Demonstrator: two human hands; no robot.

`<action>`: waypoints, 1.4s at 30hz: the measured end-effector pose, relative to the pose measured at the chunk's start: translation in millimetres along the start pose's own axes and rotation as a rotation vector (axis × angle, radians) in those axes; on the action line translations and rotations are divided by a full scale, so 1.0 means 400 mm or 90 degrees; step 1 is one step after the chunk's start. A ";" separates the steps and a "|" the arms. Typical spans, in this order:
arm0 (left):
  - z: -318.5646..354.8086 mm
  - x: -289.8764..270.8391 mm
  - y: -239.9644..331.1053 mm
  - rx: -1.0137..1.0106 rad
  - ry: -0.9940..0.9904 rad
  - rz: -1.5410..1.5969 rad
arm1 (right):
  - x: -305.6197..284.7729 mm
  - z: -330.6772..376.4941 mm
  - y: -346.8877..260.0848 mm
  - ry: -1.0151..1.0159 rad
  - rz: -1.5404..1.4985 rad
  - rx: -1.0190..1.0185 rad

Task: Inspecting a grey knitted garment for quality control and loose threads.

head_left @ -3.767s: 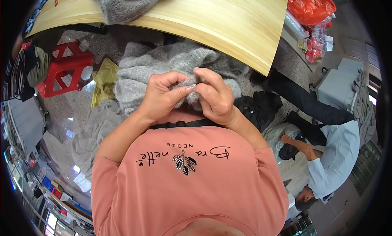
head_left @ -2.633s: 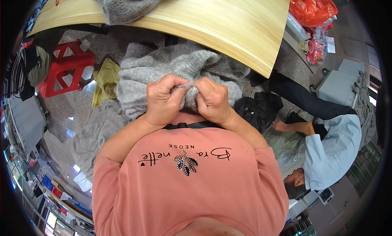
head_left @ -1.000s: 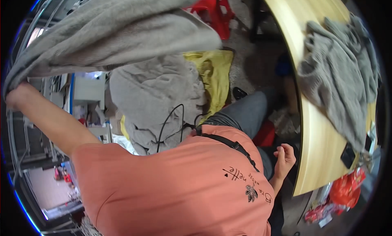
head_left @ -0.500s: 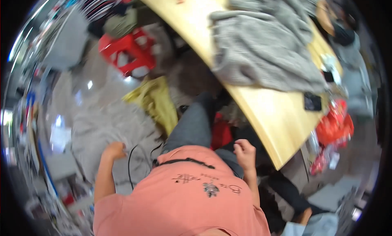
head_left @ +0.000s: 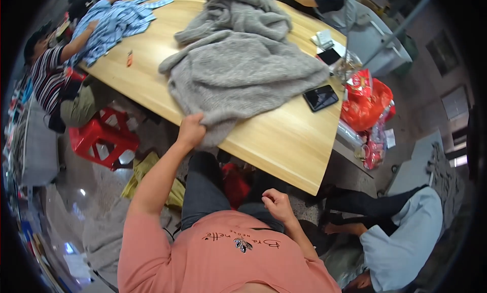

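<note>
A large heap of grey knit fabric (head_left: 238, 64) lies rumpled across the wooden table (head_left: 284, 135). One corner of it hangs over the near edge, and my left hand (head_left: 192, 130) is closed on that corner with the arm stretched forward. Close to my body, below the table edge, my right hand (head_left: 279, 205) is curled into a loose fist; nothing shows in it. A black phone (head_left: 320, 98) lies on the table to the right of the fabric.
A red plastic stool (head_left: 104, 141) stands at left, near a yellow cloth (head_left: 144, 179) on the floor. Red plastic bags (head_left: 368, 102) sit beyond the table's right edge. A person at far left handles blue checked cloth (head_left: 114, 26). Another, in light blue (head_left: 406, 242), bends down at right.
My left hand has gone from low at my left side up to the table and taken hold of the grey fabric. My view has turned toward the left. My right hand stays curled near my body.
</note>
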State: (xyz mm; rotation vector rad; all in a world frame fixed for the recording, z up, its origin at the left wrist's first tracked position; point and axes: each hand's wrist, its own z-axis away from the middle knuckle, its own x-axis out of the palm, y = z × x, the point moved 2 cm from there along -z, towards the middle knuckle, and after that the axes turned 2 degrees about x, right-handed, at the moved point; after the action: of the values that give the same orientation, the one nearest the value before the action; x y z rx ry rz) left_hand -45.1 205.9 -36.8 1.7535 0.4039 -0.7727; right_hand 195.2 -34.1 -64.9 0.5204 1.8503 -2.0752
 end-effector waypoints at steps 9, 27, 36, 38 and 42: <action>0.440 -0.208 0.063 -0.296 -0.432 0.477 | 0.014 -0.136 -0.062 -0.176 -0.529 0.137; 0.293 0.147 0.120 -0.098 0.064 0.338 | -0.088 0.052 -0.062 0.408 -0.116 0.059; 0.419 0.347 0.313 0.483 -0.349 0.227 | 0.009 -0.151 -0.228 0.183 0.338 -0.267; 0.373 0.280 0.346 0.284 -0.667 -0.039 | 0.045 -0.206 -0.118 0.177 0.517 -0.186; 0.318 0.195 0.242 0.264 -0.208 0.209 | 0.001 -0.170 -0.103 0.148 0.290 -0.302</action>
State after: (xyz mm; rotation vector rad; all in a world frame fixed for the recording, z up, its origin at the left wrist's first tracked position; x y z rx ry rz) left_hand 33.9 46.6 -41.0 1.9613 -0.2794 -0.9258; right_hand 180.3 38.1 -35.6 0.9696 2.0223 -1.2766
